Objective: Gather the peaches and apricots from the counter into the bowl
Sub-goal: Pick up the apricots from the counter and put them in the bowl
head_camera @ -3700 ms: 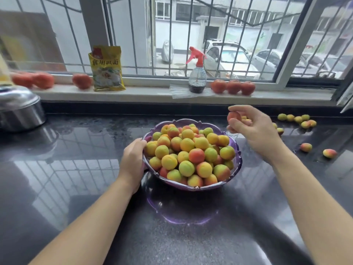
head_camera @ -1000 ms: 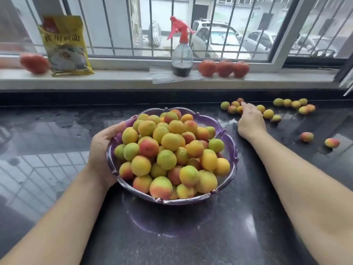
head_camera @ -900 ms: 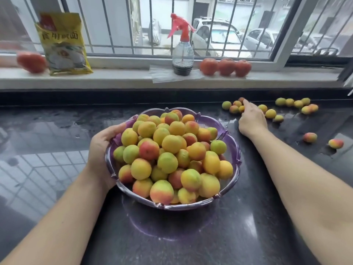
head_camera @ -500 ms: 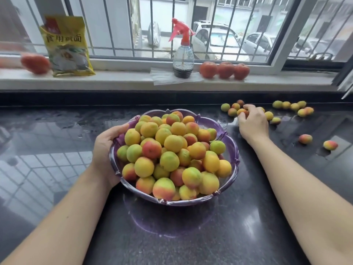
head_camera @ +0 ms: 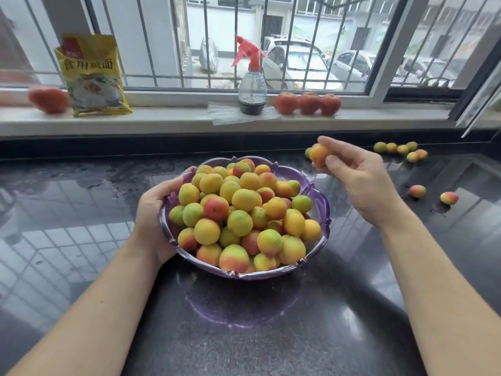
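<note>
A purple glass bowl [head_camera: 322, 213] stands mid-counter, heaped with yellow, green and red peaches and apricots [head_camera: 244, 199]. My left hand [head_camera: 154, 213] grips the bowl's left rim. My right hand [head_camera: 355, 177] is raised off the counter just right of the bowl's far rim, fingers closed on an orange apricot [head_camera: 319, 153]; whether more fruit is in the palm is hidden. Several loose fruits [head_camera: 401, 149] lie in a cluster at the counter's far right. Two more fruits, one [head_camera: 416, 191] and another [head_camera: 449, 198], lie apart nearer me.
The black polished counter [head_camera: 81, 213] is wet and reflective. On the windowsill behind stand a yellow packet [head_camera: 92, 77], a red-topped spray bottle [head_camera: 252, 88], three tomatoes [head_camera: 307, 103] and another tomato [head_camera: 48, 100] at far left. A barred window runs behind the sill.
My right hand lifted from the fruit cluster on the counter with an apricot and moved up and toward the bowl. My left hand stayed on the bowl's rim.
</note>
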